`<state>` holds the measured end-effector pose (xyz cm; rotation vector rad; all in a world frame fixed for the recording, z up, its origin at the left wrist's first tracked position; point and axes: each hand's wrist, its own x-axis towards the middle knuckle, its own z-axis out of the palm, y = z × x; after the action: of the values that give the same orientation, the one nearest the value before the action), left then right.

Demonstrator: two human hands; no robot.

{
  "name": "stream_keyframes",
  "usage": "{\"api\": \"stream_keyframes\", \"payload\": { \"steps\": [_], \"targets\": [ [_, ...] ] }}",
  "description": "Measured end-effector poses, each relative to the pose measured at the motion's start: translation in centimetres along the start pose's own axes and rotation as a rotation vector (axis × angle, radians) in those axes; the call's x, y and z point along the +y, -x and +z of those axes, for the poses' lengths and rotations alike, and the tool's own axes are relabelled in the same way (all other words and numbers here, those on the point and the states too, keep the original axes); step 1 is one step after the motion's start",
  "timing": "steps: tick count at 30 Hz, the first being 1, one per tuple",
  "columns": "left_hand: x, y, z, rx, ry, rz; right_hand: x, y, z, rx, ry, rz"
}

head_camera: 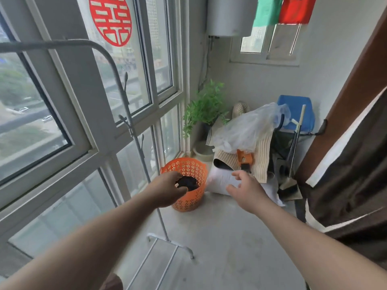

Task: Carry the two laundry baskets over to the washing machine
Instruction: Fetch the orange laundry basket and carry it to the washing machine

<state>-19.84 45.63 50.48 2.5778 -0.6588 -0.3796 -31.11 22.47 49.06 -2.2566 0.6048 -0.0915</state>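
An orange perforated laundry basket (189,198) stands on the balcony floor by the window, with dark clothing (188,182) inside. My left hand (167,188) reaches out over its near rim, fingers spread and empty, in front of the basket. My right hand (247,189) is stretched forward to the right of the basket, fingers apart, holding nothing, in front of a white pillow (219,181). Only one basket is in view; no washing machine shows.
A grey clothes rack (134,132) stands left of the basket, its foot (171,243) on the floor near me. Behind lie a pile of striped cloth and plastic bags (249,130), a potted plant (207,107), a broom (293,162) and a dark curtain (345,185) at right.
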Motion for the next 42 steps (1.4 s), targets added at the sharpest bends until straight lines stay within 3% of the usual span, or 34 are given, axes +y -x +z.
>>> {"api": "stream_keyframes", "payload": {
  "steps": [6, 14, 25, 29, 35, 42],
  "targets": [
    [-0.9, -15.4, 0.1, -0.031, 0.121, -0.091, 0.4, -15.9, -1.9, -0.041, 0.086, 0.023],
    [-1.7, -29.1, -1.4, -0.006, 0.133, -0.245, 0.0, -34.0, -3.0, -0.080, 0.103, -0.015],
    [-1.6, -45.1, 1.1, 0.006, 0.143, -0.607, 4.2, -56.8, 1.7, -0.495, 0.079, -0.065],
    [-1.4, -50.2, 1.7, 0.007, 0.211, -0.687, 4.8, -65.0, 1.9, -0.549, 0.128, -0.056],
    [-4.0, -55.9, 2.6, -0.069, 0.223, -0.734, 5.0, -71.7, 4.4, -0.596, 0.185, 0.007],
    [-11.8, -63.2, 4.5, -0.173, 0.232, -0.725, 6.5, -76.2, 9.2, -0.588, 0.177, 0.173]
  ]
}}
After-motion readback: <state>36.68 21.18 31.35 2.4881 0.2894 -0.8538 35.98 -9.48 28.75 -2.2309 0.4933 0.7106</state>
